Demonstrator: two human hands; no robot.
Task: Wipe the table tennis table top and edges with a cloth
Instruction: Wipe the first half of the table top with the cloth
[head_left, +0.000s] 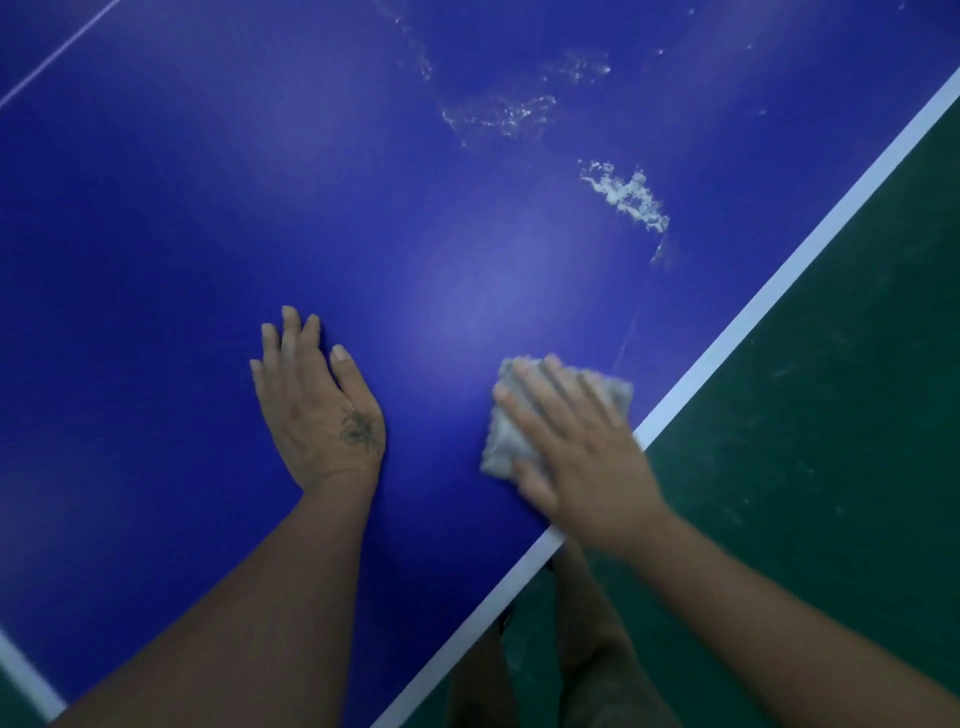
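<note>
A dark green floor (857, 415), scuffed with pale marks, lies beyond the table's side, and the person's bare legs (587, 649) show just below that side. Nothing lies between the hands and the surface ahead of them. A crusty white smear (626, 195) sits on the table top (156, 260) beyond the right hand, with fainter, thinner streaks (498, 114) farther off. The top is smooth, glossy blue, bordered by a broad white edge line (779, 280); a thin white line (57, 52) crosses the far left corner of the view.

The cloth (501, 436) is a small grey, fuzzy pad, roughly square, lying on the blue surface just inside the white edge line. The right hand (576, 447) presses down on it with fingers straight and spread (the hand is blurred). The left hand (317, 405) rests flat on the table, fingers extended and close together, holding nothing, well apart from the cloth; a dark tattoo (358, 428) marks its back.
</note>
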